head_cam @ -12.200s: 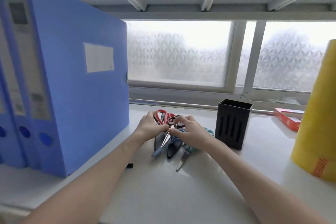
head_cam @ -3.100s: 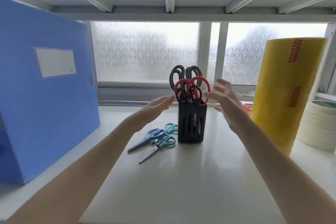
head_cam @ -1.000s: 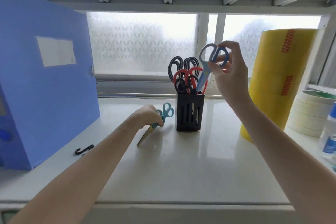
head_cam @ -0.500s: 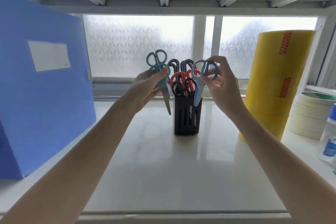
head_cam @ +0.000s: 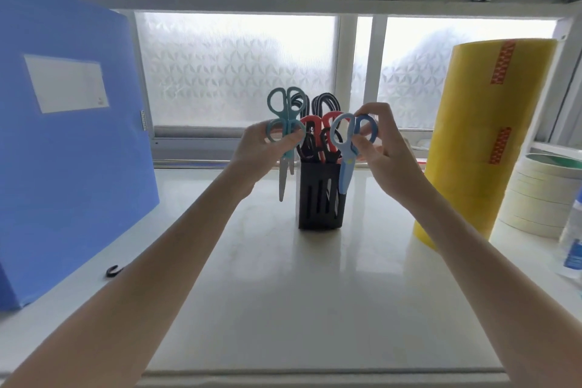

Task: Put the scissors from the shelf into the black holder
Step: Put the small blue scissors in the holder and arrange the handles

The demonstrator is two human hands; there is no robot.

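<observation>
Head view
Left grip: the left hand [head_cam: 261, 148] pinches the teal scissors [head_cam: 285, 135] at the handle loops, thumb and fingers closed on them; blades hang down, points clear of the shelf [head_cam: 283, 293], just left of the black holder [head_cam: 319, 195].
Teal scissors: two teal pairs seem stacked in this hand, one set of loops above the other; I cannot tell for sure.
Right grip: the right hand [head_cam: 382, 151] has its fingers closed on the blue scissors [head_cam: 348, 148] at the loops; the blade end points down, in front of the holder's right near edge. Whether the tip is inside, I cannot tell.
Black holder: upright mid-shelf, slotted front, between the two hands.
Inside the holder: black scissors [head_cam: 324, 104] and red scissors [head_cam: 318, 126], handles up.
Left side: blue file box [head_cam: 72, 142], upright; a small black hook [head_cam: 114, 270] lies near its base.
Right side: tall yellow tape roll [head_cam: 485, 135], then stacked pale tape rolls [head_cam: 532, 195], further right.
Far side: frosted window [head_cam: 239, 66] behind the shelf.
</observation>
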